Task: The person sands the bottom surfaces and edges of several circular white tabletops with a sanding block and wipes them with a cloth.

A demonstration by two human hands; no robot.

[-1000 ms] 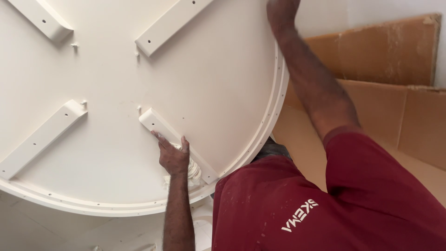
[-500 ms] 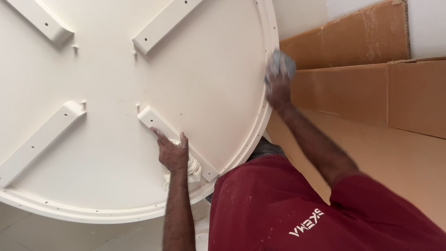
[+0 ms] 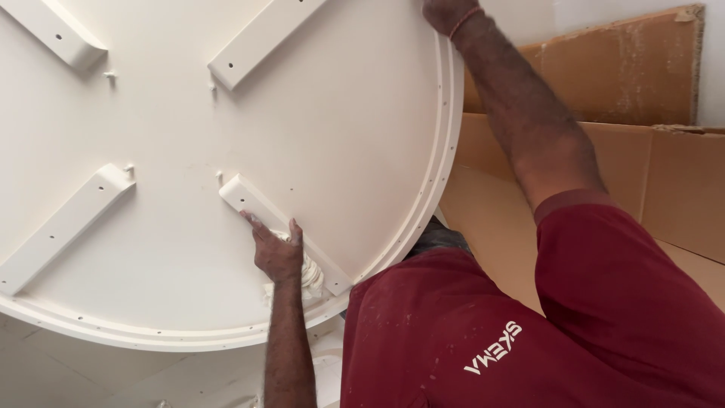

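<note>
The round white tabletop [image 3: 226, 151] is steadied underside-up; its rim is gripped by one hand [image 3: 445, 11]; the other hand's [image 3: 278, 253] fingers are closed over a white cloth against a bracket [image 3: 283, 230].

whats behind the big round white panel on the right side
Brown cardboard sheets show behind the round white panel. How far they run is hidden by the panel, the arm and the red shirt.

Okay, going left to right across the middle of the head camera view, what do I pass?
Lower-left white bracket → left hand resting on another bracket → tabletop rim → right forearm → brown cardboard.
</note>
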